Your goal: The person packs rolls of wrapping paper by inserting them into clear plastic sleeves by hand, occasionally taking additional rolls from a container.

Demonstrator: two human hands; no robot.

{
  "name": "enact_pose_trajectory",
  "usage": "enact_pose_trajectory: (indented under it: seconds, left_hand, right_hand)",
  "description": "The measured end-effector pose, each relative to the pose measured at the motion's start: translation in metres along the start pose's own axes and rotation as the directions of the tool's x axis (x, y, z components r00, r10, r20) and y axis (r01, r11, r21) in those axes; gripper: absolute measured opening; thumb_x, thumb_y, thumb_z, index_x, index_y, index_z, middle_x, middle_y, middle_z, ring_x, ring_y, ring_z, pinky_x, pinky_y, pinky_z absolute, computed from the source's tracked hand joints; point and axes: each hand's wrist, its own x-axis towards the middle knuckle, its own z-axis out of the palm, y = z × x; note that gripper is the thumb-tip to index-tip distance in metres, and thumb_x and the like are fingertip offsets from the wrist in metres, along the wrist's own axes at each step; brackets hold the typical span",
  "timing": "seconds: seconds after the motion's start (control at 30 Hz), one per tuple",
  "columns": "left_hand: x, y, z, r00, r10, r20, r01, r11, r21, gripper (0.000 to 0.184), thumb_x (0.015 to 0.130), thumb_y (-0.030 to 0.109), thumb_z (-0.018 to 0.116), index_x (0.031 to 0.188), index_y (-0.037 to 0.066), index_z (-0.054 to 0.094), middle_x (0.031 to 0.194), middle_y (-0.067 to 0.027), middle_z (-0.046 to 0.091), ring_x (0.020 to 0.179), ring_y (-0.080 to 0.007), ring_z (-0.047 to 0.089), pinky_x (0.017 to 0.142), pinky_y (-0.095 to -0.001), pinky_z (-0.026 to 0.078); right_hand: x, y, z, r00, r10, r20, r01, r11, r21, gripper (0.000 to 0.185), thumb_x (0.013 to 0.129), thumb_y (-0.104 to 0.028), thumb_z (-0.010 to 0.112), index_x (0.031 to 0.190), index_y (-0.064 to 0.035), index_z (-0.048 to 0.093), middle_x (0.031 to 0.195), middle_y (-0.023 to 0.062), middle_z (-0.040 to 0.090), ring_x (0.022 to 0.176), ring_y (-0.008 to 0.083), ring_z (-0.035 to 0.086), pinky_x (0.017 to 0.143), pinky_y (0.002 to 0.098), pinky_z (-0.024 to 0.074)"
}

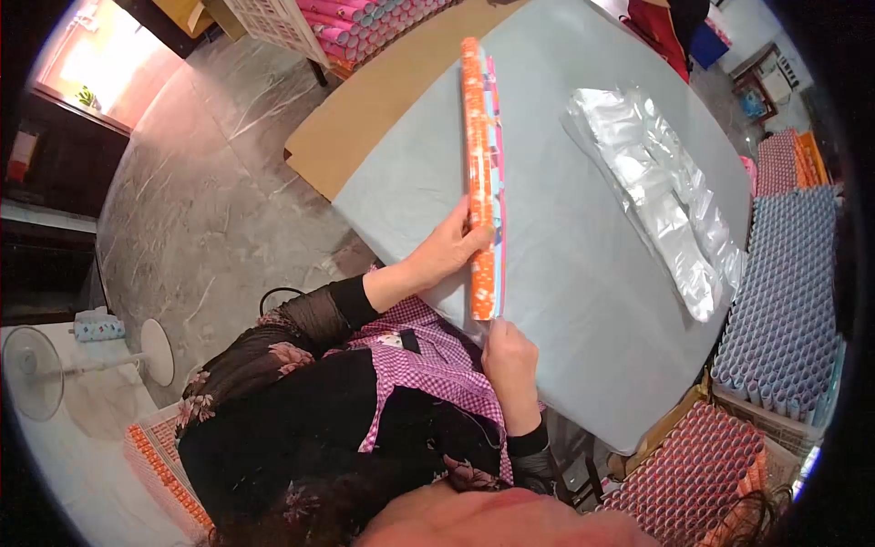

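On the grey-covered table (410,173) lies an orange patterned roll of wrapping paper (477,137), with pink and light-blue rolls (498,173) close along its right side. My left hand (451,244) is closed around the lower half of the orange roll, thumb across its top. At the rolls' near end, my right hand (510,360) is closed in a fist just below them; what its fingers pinch is hidden. A stack of clear plastic sleeves (652,191) lies flat to the right of the rolls.
Crates of upright blue rolls (779,292) and red rolls (693,465) stand along the table's right side. Pink rolls fill a white crate (273,36) beyond the far left edge. Brown cardboard (365,100) borders the table. A white fan (36,369) is at left.
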Motion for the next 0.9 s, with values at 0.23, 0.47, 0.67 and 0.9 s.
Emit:
enact_pose_trajectory:
  seconds: [0.23, 0.47, 0.67, 0.9]
  left_hand:
    - [0.008, -0.029, -0.024, 0.992, -0.06, -0.107, 0.055, 0.997, -0.045, 0.05, 0.088, 0.014, 0.058, 0.131, 0.001, 0.038, 0.121, -0.0103, 0.05, 0.109, -0.0148, 0.052, 0.094, -0.0327, 0.044]
    - [0.017, -0.016, -0.026, 0.85, 0.51, 0.132, -0.343, 0.346, 0.873, 0.069, 0.081, 0.019, 0.064, 0.137, -0.006, 0.032, 0.143, -0.0282, 0.028, 0.131, -0.0418, 0.032, 0.107, -0.0472, 0.03]
    - [0.028, -0.014, -0.012, 0.889, 0.32, 0.326, -0.375, 0.105, 0.921, 0.078, 0.084, 0.039, 0.061, 0.138, -0.009, 0.032, 0.147, -0.0288, 0.024, 0.139, -0.0464, 0.015, 0.112, -0.055, 0.014]
    - [0.028, -0.023, -0.013, 0.893, 0.279, 0.354, -0.356, -0.043, 0.933, 0.08, 0.085, 0.048, 0.057, 0.139, -0.007, 0.034, 0.148, -0.0256, 0.026, 0.14, -0.0436, 0.015, 0.112, -0.0553, 0.014]
  right_hand:
    - [0.005, 0.01, -0.003, 0.999, -0.014, -0.045, 0.016, 0.999, 0.037, 0.012, 0.077, -0.002, 0.057, 0.084, -0.0027, 0.047, 0.069, 0.017, 0.055, 0.063, 0.0374, 0.058, 0.054, 0.0451, 0.0465]
    - [0.006, 0.014, -0.006, 0.997, 0.008, -0.077, -0.009, 1.0, -0.012, 0.009, 0.079, -0.005, 0.055, 0.082, -0.0046, 0.047, 0.068, 0.0128, 0.056, 0.062, 0.0325, 0.06, 0.053, 0.0433, 0.0483]
    - [0.005, 0.011, -0.004, 0.994, 0.087, -0.06, -0.087, 0.996, 0.009, 0.012, 0.079, -0.005, 0.057, 0.084, -0.0037, 0.047, 0.07, 0.0152, 0.058, 0.064, 0.0349, 0.06, 0.055, 0.0452, 0.0477]
    - [0.007, 0.009, -0.003, 0.983, 0.185, -0.015, -0.183, 0.978, 0.105, 0.021, 0.083, -0.011, 0.06, 0.099, -0.0027, 0.049, 0.074, 0.0196, 0.061, 0.067, 0.0385, 0.061, 0.056, 0.0469, 0.0471]
